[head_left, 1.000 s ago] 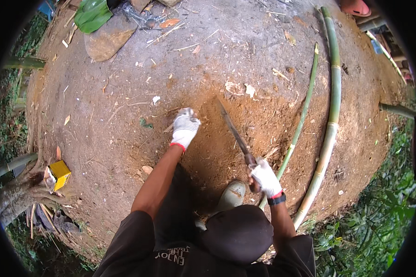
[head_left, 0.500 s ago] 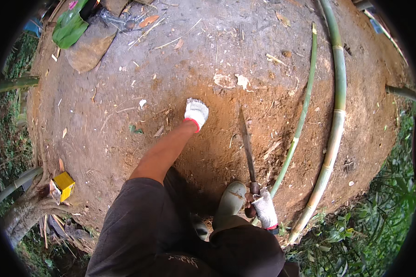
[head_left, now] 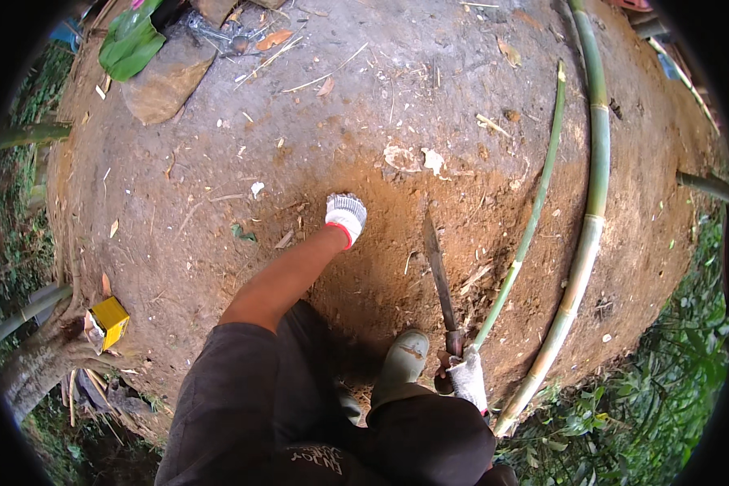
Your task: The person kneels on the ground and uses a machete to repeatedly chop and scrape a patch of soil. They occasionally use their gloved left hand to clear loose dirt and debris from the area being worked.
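Outdoors, bamboo poles (head_left: pixel 595 202) lie on bare earth (head_left: pixel 219 211).

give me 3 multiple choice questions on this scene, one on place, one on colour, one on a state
1. Where does the thin bamboo pole lie?
A. left of the left hand
B. between knife and thick pole
C. on the yellow box

2. What colour is the left hand's glove cuff?
A. red
B. blue
C. green

3. What is the right hand doing?
A. hanging empty
B. gripping the knife
C. holding a leaf

Answers:
1 B, it runs between the blade and the thick pole.
2 A, a red band shows at the wrist.
3 B, the glove wraps the handle.
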`<state>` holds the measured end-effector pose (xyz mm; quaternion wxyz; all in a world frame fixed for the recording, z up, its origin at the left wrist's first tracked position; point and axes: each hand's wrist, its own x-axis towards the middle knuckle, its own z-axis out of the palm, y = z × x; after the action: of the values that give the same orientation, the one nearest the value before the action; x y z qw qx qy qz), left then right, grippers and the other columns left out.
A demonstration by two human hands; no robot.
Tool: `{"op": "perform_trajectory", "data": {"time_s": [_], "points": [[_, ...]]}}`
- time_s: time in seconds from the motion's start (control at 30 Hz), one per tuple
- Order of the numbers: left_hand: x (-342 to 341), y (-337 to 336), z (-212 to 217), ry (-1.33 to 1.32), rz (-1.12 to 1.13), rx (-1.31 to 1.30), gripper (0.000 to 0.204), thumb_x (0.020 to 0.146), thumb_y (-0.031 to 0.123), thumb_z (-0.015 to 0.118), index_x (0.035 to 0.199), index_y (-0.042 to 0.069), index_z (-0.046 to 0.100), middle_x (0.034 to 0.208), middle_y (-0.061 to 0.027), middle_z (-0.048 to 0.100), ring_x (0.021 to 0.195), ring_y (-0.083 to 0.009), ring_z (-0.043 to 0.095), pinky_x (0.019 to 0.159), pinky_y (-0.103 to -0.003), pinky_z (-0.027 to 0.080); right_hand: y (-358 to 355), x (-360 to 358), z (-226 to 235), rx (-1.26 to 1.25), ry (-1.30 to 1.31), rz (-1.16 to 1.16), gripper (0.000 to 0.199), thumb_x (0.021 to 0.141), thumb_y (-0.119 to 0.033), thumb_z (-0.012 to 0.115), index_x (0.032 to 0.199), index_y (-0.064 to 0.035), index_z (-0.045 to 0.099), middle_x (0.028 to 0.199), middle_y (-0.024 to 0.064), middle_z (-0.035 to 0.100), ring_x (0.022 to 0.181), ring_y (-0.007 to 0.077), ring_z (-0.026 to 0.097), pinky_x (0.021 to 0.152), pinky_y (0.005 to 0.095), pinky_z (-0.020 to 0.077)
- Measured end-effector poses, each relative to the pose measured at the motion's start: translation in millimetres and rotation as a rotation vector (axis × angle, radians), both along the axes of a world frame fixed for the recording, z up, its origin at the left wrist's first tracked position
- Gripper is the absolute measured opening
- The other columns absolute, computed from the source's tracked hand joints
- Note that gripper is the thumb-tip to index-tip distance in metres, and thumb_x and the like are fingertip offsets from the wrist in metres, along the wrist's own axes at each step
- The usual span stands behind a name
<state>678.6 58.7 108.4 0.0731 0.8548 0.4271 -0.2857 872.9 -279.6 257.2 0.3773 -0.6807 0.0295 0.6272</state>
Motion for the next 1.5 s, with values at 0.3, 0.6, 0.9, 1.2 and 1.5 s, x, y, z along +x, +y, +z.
{"op": "perform_trajectory", "data": {"time_s": [0.3, 0.6, 0.9, 1.2, 1.5], "points": [[17.6, -1.5, 0.8, 0.05, -0.405, -0.035, 0.022, 0.086, 0.011, 0.053, 0.093, 0.005, 0.073, 0.093, -0.0148, 0.071, 0.086, -0.0296, 0.069, 0.075, -0.042, 0.052, -0.5, 9.2, 3.7, -0.06, -0.192, 0.142, 0.039, 0.083, -0.005, 0.07, 0.118, -0.0022, 0.052, 0.079, 0.0013, 0.055, 0.059, 0.0086, 0.052, 0.051, 0.0254, 0.0421], [47.9, 7.3, -28.8, -0.065, 0.358, -0.114, 0.023, 0.083, 0.022, 0.056, 0.092, 0.012, 0.075, 0.097, -0.0112, 0.072, 0.089, -0.0323, 0.069, 0.073, -0.043, 0.055, -13.5, 21.6, 8.4, -0.028, -0.121, 0.004, 0.03, 0.084, -0.006, 0.068, 0.108, -0.0013, 0.051, 0.07, 0.0014, 0.052, 0.055, 0.0101, 0.052, 0.048, 0.0253, 0.0409], [55.7, -14.2, -4.8, -0.078, -0.077, 0.014, 0.022, 0.084, 0.008, 0.05, 0.093, 0.001, 0.069, 0.095, -0.0198, 0.069, 0.085, -0.0325, 0.069, 0.073, -0.043, 0.055, -15.2, 57.3, 2.7, -0.021, -0.099, 0.137, 0.022, 0.093, -0.01, 0.054, 0.112, -0.0036, 0.045, 0.074, 0.0028, 0.052, 0.057, 0.0117, 0.05, 0.051, 0.0271, 0.043], [46.7, -36.1, 1.9, -0.066, 0.034, 0.084, 0.025, 0.081, 0.015, 0.057, 0.101, 0.003, 0.066, 0.099, -0.0193, 0.067, 0.092, -0.0337, 0.066, 0.082, -0.045, 0.051, -25.6, 67.6, 5.8, 0.108, -0.66, 0.665, 0.02, 0.097, -0.009, 0.049, 0.116, -0.0038, 0.048, 0.089, 0.0067, 0.06, 0.067, 0.0161, 0.054, 0.061, 0.0282, 0.0464], [-14.6, -87.8, 53.4, -0.185, 0.014, 0.06, 0.041, 0.091, 0.029, 0.051, 0.125, 0.005, 0.054, 0.12, -0.0204, 0.056, 0.113, -0.0373, 0.052, 0.095, -0.051, 0.042, 5.3, 28.0, 11.4, 0.029, -0.647, 0.823, 0.026, 0.074, -0.016, 0.067, 0.088, 0.0032, 0.057, 0.078, 0.0242, 0.062, 0.079, 0.0401, 0.064, 0.067, 0.0442, 0.0506]]}}
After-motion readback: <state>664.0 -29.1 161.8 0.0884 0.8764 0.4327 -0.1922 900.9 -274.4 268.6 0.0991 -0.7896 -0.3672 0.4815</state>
